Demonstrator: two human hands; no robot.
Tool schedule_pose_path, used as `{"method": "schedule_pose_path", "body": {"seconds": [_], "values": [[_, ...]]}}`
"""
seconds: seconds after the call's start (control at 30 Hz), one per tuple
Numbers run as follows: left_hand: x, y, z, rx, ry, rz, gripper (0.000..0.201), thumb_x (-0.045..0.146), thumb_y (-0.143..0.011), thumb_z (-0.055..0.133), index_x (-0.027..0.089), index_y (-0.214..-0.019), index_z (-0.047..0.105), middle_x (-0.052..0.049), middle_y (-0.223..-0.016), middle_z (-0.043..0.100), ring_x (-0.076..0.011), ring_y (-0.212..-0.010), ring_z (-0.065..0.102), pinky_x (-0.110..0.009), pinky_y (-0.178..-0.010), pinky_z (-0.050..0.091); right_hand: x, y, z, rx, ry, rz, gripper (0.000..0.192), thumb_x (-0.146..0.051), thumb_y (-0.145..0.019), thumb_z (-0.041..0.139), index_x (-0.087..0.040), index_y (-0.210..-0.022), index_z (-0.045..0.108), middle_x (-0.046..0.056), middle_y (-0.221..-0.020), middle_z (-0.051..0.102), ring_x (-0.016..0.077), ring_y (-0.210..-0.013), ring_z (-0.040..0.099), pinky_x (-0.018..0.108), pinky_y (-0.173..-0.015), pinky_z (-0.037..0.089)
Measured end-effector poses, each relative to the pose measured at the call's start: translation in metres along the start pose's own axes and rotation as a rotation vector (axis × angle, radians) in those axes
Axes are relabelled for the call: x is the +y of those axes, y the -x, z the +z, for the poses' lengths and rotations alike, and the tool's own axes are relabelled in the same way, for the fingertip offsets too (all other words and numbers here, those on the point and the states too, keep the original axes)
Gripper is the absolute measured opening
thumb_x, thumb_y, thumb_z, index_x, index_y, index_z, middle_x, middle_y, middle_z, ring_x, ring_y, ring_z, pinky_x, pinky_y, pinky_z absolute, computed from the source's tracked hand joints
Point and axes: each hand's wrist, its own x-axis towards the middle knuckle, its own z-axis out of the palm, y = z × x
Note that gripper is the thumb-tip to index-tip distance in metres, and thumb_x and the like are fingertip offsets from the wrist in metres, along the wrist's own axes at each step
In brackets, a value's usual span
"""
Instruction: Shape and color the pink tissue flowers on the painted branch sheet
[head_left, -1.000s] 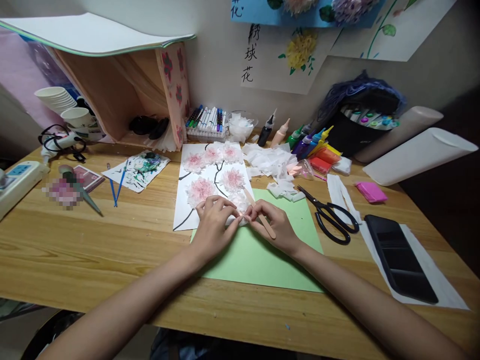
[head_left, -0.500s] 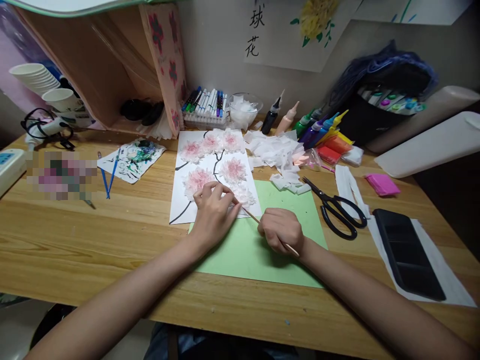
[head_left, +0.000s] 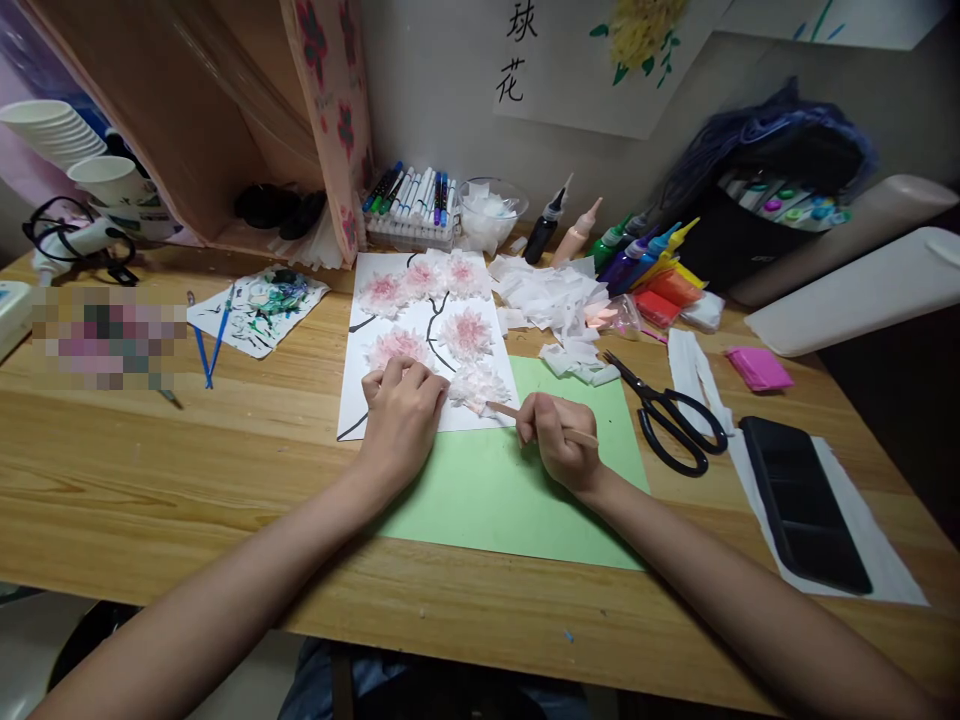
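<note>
A white sheet (head_left: 352, 395) with black painted branches and several pink tissue flowers lies on the wooden desk. My left hand (head_left: 401, 420) rests flat on its lower part, pressing it beside a pink flower (head_left: 394, 347). My right hand (head_left: 559, 440) is closed on a thin wooden stick (head_left: 504, 409). The stick's tip touches the lowest tissue flower (head_left: 476, 385). Both hands sit over a green paper sheet (head_left: 510, 500) that lies under the white sheet's lower edge.
Black scissors (head_left: 667, 420) and a black phone (head_left: 802, 500) lie to the right. White tissue scraps (head_left: 547, 300), paint bottles (head_left: 622, 260), a marker tray (head_left: 412, 205) and a clear bowl (head_left: 487, 210) line the back. A paint-smeared paper (head_left: 259, 310) with blue brushes lies at left.
My left hand slid left onto the white sheet. My right hand turned the stick and brought its tip to the lowest flower. The camera view dropped slightly.
</note>
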Motion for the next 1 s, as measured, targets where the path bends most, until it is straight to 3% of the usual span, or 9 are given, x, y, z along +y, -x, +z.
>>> {"method": "schedule_pose_path", "body": {"seconds": [0.1, 0.2, 0.3, 0.4, 0.53, 0.63, 0.8, 1.0], "values": [[-0.002, 0.0, 0.002, -0.006, -0.04, 0.023, 0.02, 0.02, -0.093, 0.048, 0.021, -0.085, 0.066, -0.005, -0.087, 0.069, -0.0254, -0.1, 0.053, -0.041, -0.082, 0.026, 0.0, -0.007, 0.002, 0.091, -0.196, 0.295, 0.055, -0.048, -0.097, 0.035, -0.021, -0.051, 0.047, -0.001, -0.044, 0.05, 0.0102, -0.042, 0.045, 0.027, -0.047, 0.037], [-0.001, -0.001, 0.002, 0.008, -0.049, 0.027, 0.02, 0.02, -0.093, 0.049, 0.019, -0.085, 0.067, -0.005, -0.085, 0.07, -0.0246, -0.098, 0.054, -0.04, -0.081, 0.026, 0.0, -0.013, 0.001, 0.145, -0.343, 0.43, 0.056, -0.054, -0.094, 0.04, -0.021, -0.049, 0.047, -0.002, -0.039, 0.049, 0.0093, -0.037, 0.042, 0.025, -0.04, 0.031], [-0.001, -0.001, 0.002, 0.014, -0.049, 0.032, 0.019, 0.02, -0.093, 0.05, 0.018, -0.086, 0.067, -0.005, -0.086, 0.07, -0.0245, -0.098, 0.054, -0.039, -0.081, 0.026, 0.002, -0.008, -0.002, 0.192, -0.359, 0.335, 0.057, -0.049, -0.095, 0.04, -0.021, -0.047, 0.048, -0.002, -0.038, 0.046, 0.0093, -0.036, 0.043, 0.026, -0.04, 0.03], [-0.001, 0.0, 0.002, 0.015, -0.047, 0.028, 0.018, 0.019, -0.092, 0.05, 0.018, -0.086, 0.067, -0.006, -0.086, 0.07, -0.0247, -0.099, 0.054, -0.039, -0.08, 0.026, 0.004, 0.002, -0.005, 0.202, -0.247, 0.076, 0.056, -0.037, -0.098, 0.037, -0.021, -0.046, 0.047, -0.002, -0.041, 0.046, 0.0097, -0.038, 0.042, 0.027, -0.043, 0.031], [-0.001, 0.0, 0.002, 0.021, -0.048, 0.029, 0.019, 0.019, -0.093, 0.05, 0.02, -0.085, 0.067, -0.005, -0.086, 0.071, -0.0245, -0.098, 0.054, -0.039, -0.081, 0.026, 0.002, 0.008, -0.007, 0.042, -0.006, -0.261, 0.047, -0.021, -0.098, 0.032, -0.021, -0.053, 0.044, -0.001, -0.046, 0.046, 0.0104, -0.043, 0.042, 0.027, -0.048, 0.034], [-0.001, 0.0, 0.003, 0.016, -0.046, 0.025, 0.019, 0.019, -0.093, 0.05, 0.02, -0.085, 0.067, -0.005, -0.086, 0.071, -0.0248, -0.099, 0.054, -0.039, -0.081, 0.025, 0.001, 0.004, -0.006, -0.052, 0.127, -0.38, 0.039, -0.016, -0.095, 0.034, -0.021, -0.058, 0.045, -0.001, -0.049, 0.049, 0.0108, -0.045, 0.043, 0.027, -0.048, 0.034], [0.0, 0.0, 0.002, 0.007, -0.036, 0.02, 0.019, 0.021, -0.093, 0.049, 0.02, -0.085, 0.066, -0.006, -0.089, 0.072, -0.0251, -0.1, 0.053, -0.04, -0.082, 0.025, 0.002, 0.002, -0.003, -0.053, 0.186, -0.376, 0.037, -0.013, -0.094, 0.036, -0.02, -0.059, 0.045, -0.001, -0.05, 0.049, 0.0108, -0.046, 0.044, 0.027, -0.049, 0.035], [0.001, 0.0, 0.001, -0.013, -0.024, 0.002, 0.019, 0.02, -0.093, 0.049, 0.019, -0.086, 0.067, -0.007, -0.088, 0.071, -0.0254, -0.1, 0.053, -0.04, -0.082, 0.025, 0.003, 0.006, -0.002, 0.036, 0.081, -0.2, 0.042, -0.016, -0.097, 0.035, -0.02, -0.056, 0.045, -0.002, -0.051, 0.05, 0.0089, -0.046, 0.047, 0.025, -0.051, 0.038]]}}
